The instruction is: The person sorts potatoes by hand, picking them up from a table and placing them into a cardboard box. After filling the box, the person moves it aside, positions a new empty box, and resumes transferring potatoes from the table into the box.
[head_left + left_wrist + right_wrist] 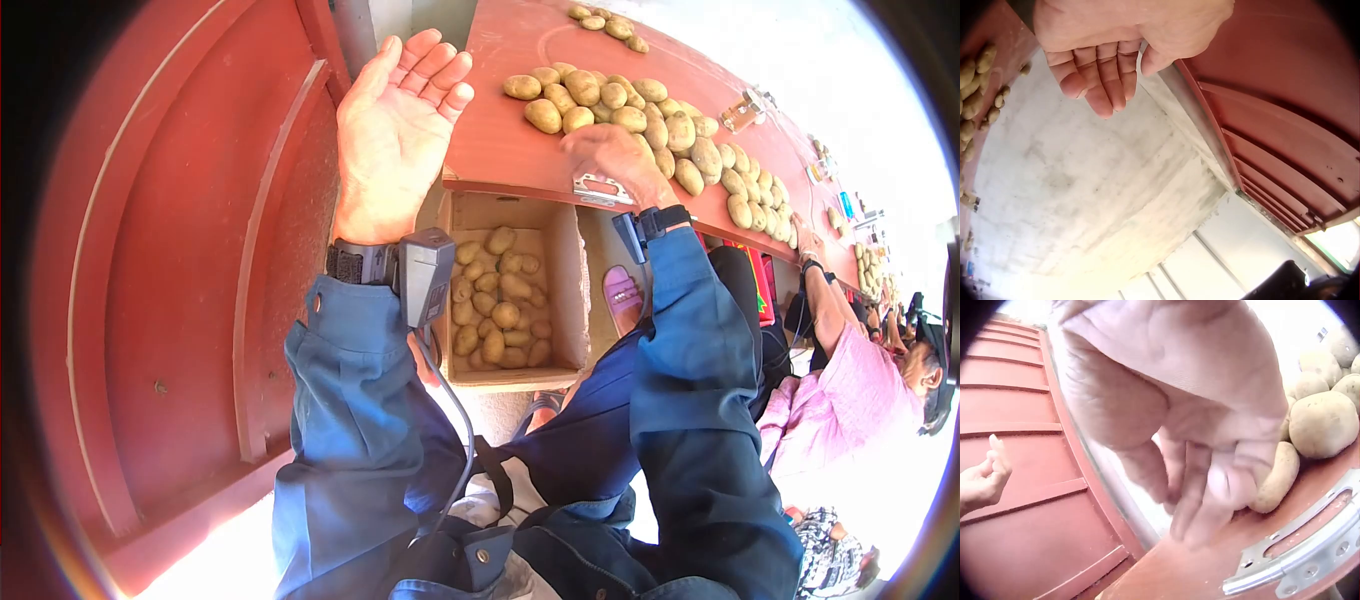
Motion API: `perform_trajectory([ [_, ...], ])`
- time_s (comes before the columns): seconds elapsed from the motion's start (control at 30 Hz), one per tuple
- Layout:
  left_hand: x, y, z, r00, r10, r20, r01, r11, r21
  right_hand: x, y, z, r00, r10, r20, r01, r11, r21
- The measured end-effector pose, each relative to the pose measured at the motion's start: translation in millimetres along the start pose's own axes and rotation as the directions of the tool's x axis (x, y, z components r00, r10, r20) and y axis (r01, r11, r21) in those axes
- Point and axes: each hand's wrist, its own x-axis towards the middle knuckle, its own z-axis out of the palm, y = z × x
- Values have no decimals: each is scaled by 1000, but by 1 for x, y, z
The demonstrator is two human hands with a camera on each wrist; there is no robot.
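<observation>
My left hand [395, 140] is raised beside the table's left end, palm up, with its fingers slightly bent and nothing in it. In the left wrist view the fingers of the left hand [1107, 69] hang free in front of a pale wall. My right hand [615, 155] is over the table's front edge, at the near side of a heap of potatoes [680, 130]. The right wrist view shows the right hand [1191, 425] with fingers loosely bent and blurred, holding nothing. Its fingertips overlap a potato [1277, 478] in that view.
A cardboard box [572, 290] with many potatoes stands below the red table [490, 150]. A metal latch plate [603, 190] sits on the table edge. The red door [180, 250] rises at left. Another person [850, 390] sits farther right along the table.
</observation>
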Motion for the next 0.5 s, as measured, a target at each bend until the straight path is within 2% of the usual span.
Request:
perform_trajectory([
  [0.07, 1, -2, 0, 1000, 12, -17, -11, 1000, 18, 12, 17, -11, 951, -121, -284, 156, 982, 103],
  [0.17, 0, -2, 0, 1000, 17, -24, -17, 999, 27, 25, 25, -31, 803, -104, -587, 183, 980, 77],
  [0.3, -3, -2, 3, 999, -10, 32, 11, 1000, -14, 43, 45, -33, 813, -170, -556, 184, 982, -31],
  [0.4, -3, -2, 4, 998, -25, 49, 26, 999, -24, 52, 53, -28, 826, -243, -509, 43, 927, -372],
  [0.5, -3, -3, 3, 999, -30, 46, 31, 999, -27, 59, 49, -19, 829, -290, -478, 16, 867, -498],
])
